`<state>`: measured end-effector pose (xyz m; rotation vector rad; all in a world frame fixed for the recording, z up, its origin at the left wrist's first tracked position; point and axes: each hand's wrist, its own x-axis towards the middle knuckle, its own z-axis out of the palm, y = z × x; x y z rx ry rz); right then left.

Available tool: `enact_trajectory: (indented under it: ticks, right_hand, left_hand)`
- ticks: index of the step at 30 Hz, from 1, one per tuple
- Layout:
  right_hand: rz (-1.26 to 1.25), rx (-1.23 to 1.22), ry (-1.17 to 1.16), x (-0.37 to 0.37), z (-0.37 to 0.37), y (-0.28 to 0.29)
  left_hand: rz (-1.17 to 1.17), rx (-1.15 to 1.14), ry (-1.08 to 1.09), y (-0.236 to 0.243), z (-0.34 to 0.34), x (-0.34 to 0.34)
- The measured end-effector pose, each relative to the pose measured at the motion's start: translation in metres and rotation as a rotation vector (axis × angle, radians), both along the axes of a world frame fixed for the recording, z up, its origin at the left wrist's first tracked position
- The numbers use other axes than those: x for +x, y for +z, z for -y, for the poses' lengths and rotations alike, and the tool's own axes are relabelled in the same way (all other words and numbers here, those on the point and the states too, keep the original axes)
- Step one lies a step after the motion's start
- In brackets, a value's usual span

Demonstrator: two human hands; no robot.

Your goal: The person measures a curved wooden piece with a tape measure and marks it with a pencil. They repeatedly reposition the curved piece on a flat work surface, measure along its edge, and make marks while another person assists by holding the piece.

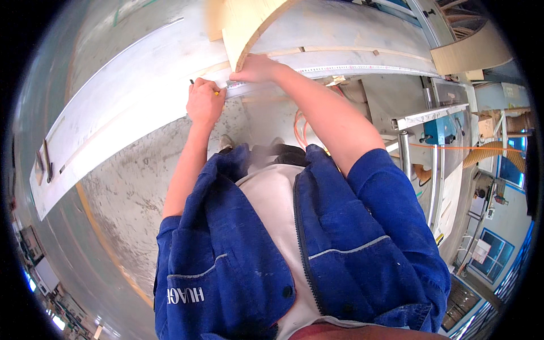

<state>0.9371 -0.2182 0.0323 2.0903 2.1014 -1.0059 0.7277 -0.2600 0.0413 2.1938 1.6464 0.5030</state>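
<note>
At the near edge of a long pale worktable [122,113], my left hand [205,103] is closed, with a small dark tip and a bit of yellow showing at the fingers. The thing in it is mostly covered, so I cannot name it. Just to its right, my right hand [256,68] grips the lower end of a curved wooden panel [249,25], whose upper part runs out of view. Some of those fingers are hidden by the wood. A measuring scale strip [345,70] lies along the table's near edge, running right from beside both hands.
Dark metal pieces [47,161] lie at the table's far left end. Another curved wooden panel [473,50] stands at the right. Below it are a metal machine frame [433,110], an orange hose [299,127] and a ribbed yellow duct [493,152].
</note>
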Motion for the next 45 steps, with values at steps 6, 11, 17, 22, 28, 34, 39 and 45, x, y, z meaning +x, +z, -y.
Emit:
enact_trajectory:
  ticks: [6,11,17,22,28,34,39,45]
  right_hand:
    - [-0.015,-0.108,-0.059,0.003,-0.002,-0.026]
    - [-0.033,-0.122,-0.151,-0.007,0.021,0.044]
    - [-0.061,-0.146,-0.190,-0.001,0.026,0.051]
    - [-0.055,-0.120,-0.206,-0.005,0.030,0.052]
    - [-0.061,-0.132,-0.192,-0.002,0.030,0.060]
    - [-0.073,-0.138,-0.205,0.002,0.034,0.058]
    - [-0.093,-0.189,-0.176,-0.005,0.027,0.054]
    - [-0.038,-0.219,-0.170,0.002,0.027,0.055]
  left_hand:
    - [-0.072,0.065,-0.076,-0.009,-0.005,0.009]
    - [-0.044,0.081,-0.106,-0.010,-0.006,0.001]
    - [-0.045,0.111,-0.169,-0.006,-0.007,0.006]
    - [-0.069,0.048,-0.153,-0.005,-0.006,0.005]
    - [-0.034,0.092,-0.168,-0.009,-0.008,0.003]
    - [-0.020,0.092,-0.168,-0.006,-0.004,0.010]
    - [-0.025,0.092,-0.170,-0.004,-0.003,0.004]
    - [-0.025,0.152,-0.218,-0.014,-0.005,0.005]
